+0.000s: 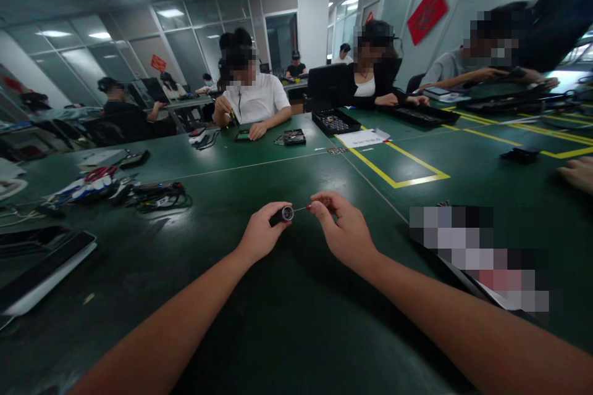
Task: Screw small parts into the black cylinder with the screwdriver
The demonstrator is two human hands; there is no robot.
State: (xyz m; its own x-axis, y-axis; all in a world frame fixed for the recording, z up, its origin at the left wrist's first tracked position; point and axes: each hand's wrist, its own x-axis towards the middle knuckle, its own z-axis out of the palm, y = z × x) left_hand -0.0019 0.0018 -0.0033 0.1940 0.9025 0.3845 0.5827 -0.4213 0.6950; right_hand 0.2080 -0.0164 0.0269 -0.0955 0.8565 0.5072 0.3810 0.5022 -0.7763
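While my left hand (263, 229) curls closed around a black cylinder (280, 216) above the near green table (250, 182), my right hand (346, 231) pinches a thin red-tipped tool (309, 207), shaft at the cylinder's rim. Far right, one black tray (348, 129) holds small metallic pieces; the second tray's (432, 123) contents are unclear.

the green table (254, 176) carries tangled cables (162, 199), black trays (343, 131), paper (364, 137) and yellow tape (421, 181).

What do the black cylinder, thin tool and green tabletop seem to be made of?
Black cylinder: perhaps plastic or coated metal; dark body and paler rim leave it open.
Thin tool: shaft likely bare metal, being slender and grey; red part possibly plastic.
Green tabletop: smooth matting or laminate, perhaps, given its soft sheen.
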